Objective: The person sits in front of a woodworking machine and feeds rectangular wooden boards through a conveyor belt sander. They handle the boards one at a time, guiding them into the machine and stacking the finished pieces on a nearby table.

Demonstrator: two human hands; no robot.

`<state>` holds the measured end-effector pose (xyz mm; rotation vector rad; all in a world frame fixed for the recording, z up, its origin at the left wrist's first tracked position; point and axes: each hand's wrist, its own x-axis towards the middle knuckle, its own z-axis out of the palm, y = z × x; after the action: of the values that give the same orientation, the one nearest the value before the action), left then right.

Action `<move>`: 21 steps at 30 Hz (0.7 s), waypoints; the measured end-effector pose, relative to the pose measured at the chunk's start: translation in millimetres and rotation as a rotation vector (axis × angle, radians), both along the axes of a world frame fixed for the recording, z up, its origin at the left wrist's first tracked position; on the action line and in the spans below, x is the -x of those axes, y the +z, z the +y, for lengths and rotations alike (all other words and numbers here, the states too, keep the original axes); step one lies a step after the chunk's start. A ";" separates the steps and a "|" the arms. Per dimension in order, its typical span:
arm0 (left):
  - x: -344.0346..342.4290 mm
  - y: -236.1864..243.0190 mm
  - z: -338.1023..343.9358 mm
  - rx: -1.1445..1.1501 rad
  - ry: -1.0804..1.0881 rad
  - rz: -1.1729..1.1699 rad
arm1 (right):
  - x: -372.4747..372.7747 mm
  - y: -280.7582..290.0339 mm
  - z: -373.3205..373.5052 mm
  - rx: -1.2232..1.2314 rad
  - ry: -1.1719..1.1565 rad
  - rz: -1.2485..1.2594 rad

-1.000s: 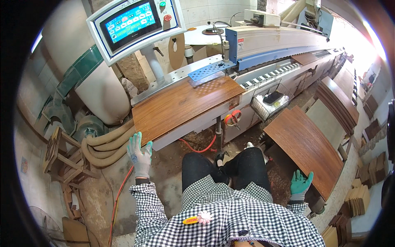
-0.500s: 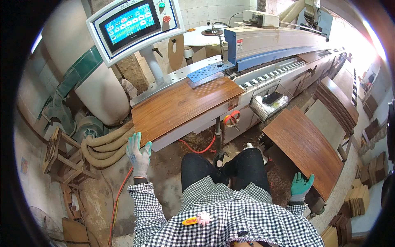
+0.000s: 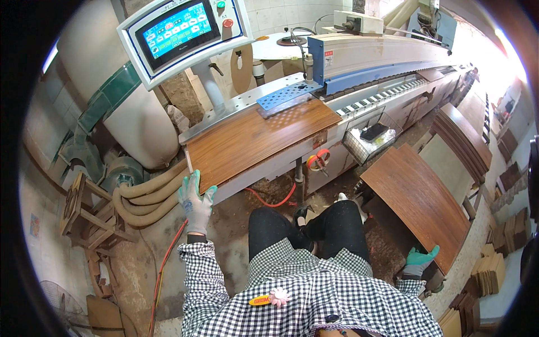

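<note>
Where a long metal machine [image 3: 387,59] runs to the upper right, a smooth, glossy panel [image 3: 252,143], rectangular and brown-grained, lies flat left of centre (a blue perforated plate [image 3: 287,95] juts over it). Gloved in grey and green, the left hand [image 3: 196,205] touches its near-left corner, fingers spread rather than gripping. At lower right, the right hand [image 3: 419,261] is at the edge of a similar board [image 3: 416,196]; whether it grips, I cannot tell from here. Since half a second ago, the panel has slid slightly rightward and the right hand has turned.
</note>
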<state>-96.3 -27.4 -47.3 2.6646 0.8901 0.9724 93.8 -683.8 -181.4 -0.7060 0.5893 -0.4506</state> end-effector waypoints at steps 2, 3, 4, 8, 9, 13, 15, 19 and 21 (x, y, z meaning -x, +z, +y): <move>-10.2 1.5 -3.3 -0.007 -0.005 0.017 | -0.2 0.6 -4.1 0.041 -0.018 0.035; -17.9 1.8 -6.6 -0.028 -0.004 0.017 | 0.1 1.3 -8.1 0.069 -0.018 0.064; -25.7 2.7 -10.1 -0.029 -0.003 0.033 | 0.1 1.6 -12.7 0.108 -0.026 0.094; -60.2 2.1 -28.5 -0.052 -0.005 0.069 | 1.9 -2.8 -32.5 0.064 0.082 0.069; -69.1 1.6 -31.6 -0.044 -0.013 0.073 | 2.5 -4.1 -38.8 0.034 0.122 0.032; -94.2 1.8 -40.1 -0.052 -0.113 0.029 | 10.3 -15.8 -55.5 0.260 0.214 -0.085; -98.4 2.8 -43.3 -0.057 -0.210 -0.027 | 15.8 -20.3 -63.6 0.756 0.215 -0.051; -89.9 7.9 -56.7 -0.029 -0.294 -0.092 | 15.8 -18.0 -76.3 0.125 0.278 -0.249; -81.4 10.9 -68.2 -0.006 -0.348 -0.091 | 11.1 -14.1 -68.1 0.541 0.222 -0.234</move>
<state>-15.0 -95.6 -36.3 2.6314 0.3856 0.9981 82.7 -751.9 -195.5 -1.2010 0.1586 -0.4810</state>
